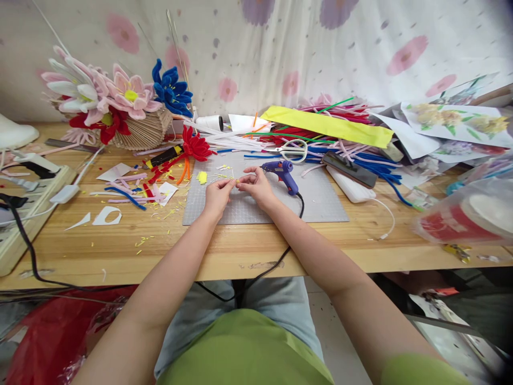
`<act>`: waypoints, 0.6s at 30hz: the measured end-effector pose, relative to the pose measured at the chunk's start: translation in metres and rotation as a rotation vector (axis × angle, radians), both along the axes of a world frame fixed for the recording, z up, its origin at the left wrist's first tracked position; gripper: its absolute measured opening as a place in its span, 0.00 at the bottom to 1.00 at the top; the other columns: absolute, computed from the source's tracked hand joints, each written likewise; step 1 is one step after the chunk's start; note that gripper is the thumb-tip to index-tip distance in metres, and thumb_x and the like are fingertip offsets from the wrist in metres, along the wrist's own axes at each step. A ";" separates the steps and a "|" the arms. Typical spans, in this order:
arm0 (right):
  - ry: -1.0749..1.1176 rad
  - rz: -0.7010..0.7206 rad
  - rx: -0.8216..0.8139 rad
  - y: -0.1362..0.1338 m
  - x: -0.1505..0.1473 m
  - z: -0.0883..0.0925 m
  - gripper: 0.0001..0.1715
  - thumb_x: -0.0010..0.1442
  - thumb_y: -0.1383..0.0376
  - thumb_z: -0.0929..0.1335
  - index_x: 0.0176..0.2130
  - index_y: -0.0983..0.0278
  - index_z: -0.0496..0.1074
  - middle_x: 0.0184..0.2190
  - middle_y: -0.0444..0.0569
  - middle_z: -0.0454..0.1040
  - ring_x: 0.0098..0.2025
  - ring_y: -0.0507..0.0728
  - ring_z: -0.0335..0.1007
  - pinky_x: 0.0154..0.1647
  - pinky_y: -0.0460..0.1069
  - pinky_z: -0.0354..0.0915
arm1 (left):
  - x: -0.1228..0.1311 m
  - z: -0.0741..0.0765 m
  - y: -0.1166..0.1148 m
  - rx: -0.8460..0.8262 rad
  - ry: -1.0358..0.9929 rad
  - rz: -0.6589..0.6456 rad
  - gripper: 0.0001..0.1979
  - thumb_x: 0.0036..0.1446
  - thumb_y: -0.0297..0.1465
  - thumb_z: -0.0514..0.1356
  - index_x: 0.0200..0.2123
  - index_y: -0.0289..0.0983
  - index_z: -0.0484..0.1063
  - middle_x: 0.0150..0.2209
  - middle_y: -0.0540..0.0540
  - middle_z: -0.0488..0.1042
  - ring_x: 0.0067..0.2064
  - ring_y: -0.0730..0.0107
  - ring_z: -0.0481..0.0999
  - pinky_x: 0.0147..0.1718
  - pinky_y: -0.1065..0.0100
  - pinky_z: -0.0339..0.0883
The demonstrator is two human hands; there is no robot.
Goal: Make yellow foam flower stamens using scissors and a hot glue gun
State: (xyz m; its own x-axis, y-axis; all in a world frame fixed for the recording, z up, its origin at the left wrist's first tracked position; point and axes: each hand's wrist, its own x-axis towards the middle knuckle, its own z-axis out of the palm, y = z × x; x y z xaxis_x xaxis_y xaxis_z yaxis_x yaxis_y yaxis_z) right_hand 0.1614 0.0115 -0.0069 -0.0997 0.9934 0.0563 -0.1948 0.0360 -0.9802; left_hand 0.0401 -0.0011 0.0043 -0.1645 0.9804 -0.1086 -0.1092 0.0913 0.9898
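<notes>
My left hand (218, 197) and my right hand (257, 187) meet over the grey cutting mat (248, 214). The fingertips of both pinch a tiny yellow piece (237, 183), too small to name further. Left of them lies a bright yellow scrap (202, 177), with thin pale strands (224, 169) behind the fingers. A blue glue gun (282, 174) rests on the mat just right of my right hand, its black cord running off the table's front. White-handled scissors (294, 151) lie farther back.
Fuzzy-stem flowers (130, 93) stand in a basket at the back left; a red flower (196, 144) lies nearer. Bundled pipe cleaners (344, 115), a yellow strip (326, 126) and a phone (349, 170) fill the right. Power strip (38, 208) at left, bagged tub (460, 216) at right.
</notes>
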 end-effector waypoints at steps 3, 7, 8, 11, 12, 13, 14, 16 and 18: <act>-0.011 0.002 0.016 0.001 -0.001 -0.001 0.30 0.37 0.65 0.73 0.38 0.60 0.56 0.27 0.36 0.69 0.28 0.47 0.67 0.35 0.48 0.66 | 0.000 -0.001 0.001 0.002 -0.009 0.028 0.06 0.43 0.31 0.64 0.25 0.33 0.75 0.19 0.52 0.67 0.17 0.83 0.56 0.15 0.75 0.48; -0.029 0.000 0.019 0.002 -0.001 -0.001 0.31 0.35 0.66 0.73 0.38 0.60 0.56 0.28 0.36 0.69 0.27 0.47 0.67 0.35 0.48 0.66 | 0.000 -0.002 0.002 0.003 -0.028 0.042 0.07 0.43 0.31 0.64 0.25 0.33 0.75 0.18 0.53 0.66 0.17 0.84 0.55 0.14 0.75 0.47; -0.033 0.007 0.014 0.002 -0.001 -0.001 0.31 0.35 0.66 0.73 0.38 0.60 0.56 0.28 0.36 0.68 0.27 0.47 0.67 0.34 0.48 0.66 | 0.000 -0.002 0.003 0.004 -0.033 0.043 0.07 0.43 0.31 0.65 0.25 0.33 0.75 0.18 0.53 0.67 0.17 0.84 0.55 0.14 0.76 0.47; -0.054 0.035 -0.002 0.001 -0.001 0.000 0.32 0.35 0.65 0.73 0.38 0.60 0.56 0.28 0.36 0.69 0.27 0.48 0.67 0.34 0.48 0.66 | 0.000 -0.003 0.003 0.005 -0.042 0.041 0.07 0.42 0.31 0.65 0.25 0.33 0.75 0.19 0.52 0.68 0.17 0.84 0.57 0.15 0.76 0.47; -0.062 0.042 -0.004 0.001 -0.001 0.000 0.32 0.35 0.65 0.73 0.38 0.60 0.56 0.27 0.36 0.69 0.27 0.48 0.68 0.34 0.48 0.66 | 0.000 -0.003 0.003 0.003 -0.044 0.041 0.07 0.42 0.31 0.65 0.25 0.33 0.74 0.20 0.51 0.69 0.17 0.84 0.57 0.15 0.76 0.48; -0.068 0.047 -0.008 0.001 -0.001 0.000 0.31 0.36 0.65 0.73 0.38 0.60 0.56 0.27 0.36 0.70 0.27 0.48 0.68 0.34 0.48 0.66 | 0.000 -0.003 0.002 0.000 -0.043 0.042 0.07 0.42 0.31 0.66 0.25 0.33 0.74 0.20 0.51 0.69 0.17 0.84 0.57 0.15 0.76 0.48; -0.072 0.052 -0.012 0.000 -0.002 -0.001 0.31 0.36 0.65 0.73 0.38 0.60 0.56 0.26 0.36 0.70 0.27 0.48 0.68 0.35 0.48 0.66 | 0.000 -0.003 0.002 -0.003 -0.040 0.043 0.07 0.41 0.31 0.66 0.25 0.32 0.74 0.20 0.51 0.70 0.18 0.84 0.58 0.15 0.76 0.48; -0.070 0.062 -0.021 0.000 -0.002 -0.001 0.30 0.37 0.65 0.72 0.39 0.60 0.55 0.25 0.36 0.71 0.27 0.48 0.68 0.35 0.47 0.66 | 0.000 -0.003 0.002 -0.006 -0.035 0.043 0.08 0.41 0.32 0.66 0.24 0.33 0.74 0.21 0.51 0.70 0.18 0.84 0.58 0.15 0.76 0.48; -0.062 0.068 -0.030 0.000 -0.002 -0.001 0.30 0.37 0.66 0.72 0.39 0.60 0.55 0.25 0.35 0.71 0.27 0.48 0.69 0.34 0.47 0.66 | 0.000 -0.002 0.002 -0.007 -0.033 0.040 0.08 0.40 0.32 0.66 0.24 0.33 0.74 0.22 0.50 0.71 0.19 0.83 0.60 0.16 0.76 0.49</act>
State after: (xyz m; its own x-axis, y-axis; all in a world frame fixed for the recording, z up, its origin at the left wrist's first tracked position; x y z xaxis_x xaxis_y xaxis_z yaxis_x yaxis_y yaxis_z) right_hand 0.1592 0.0113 -0.0075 -0.1698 0.9853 0.0185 -0.1346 -0.0046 -0.9909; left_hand 0.0401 0.0008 0.0018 -0.1997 0.9723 -0.1214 -0.1456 0.0931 0.9850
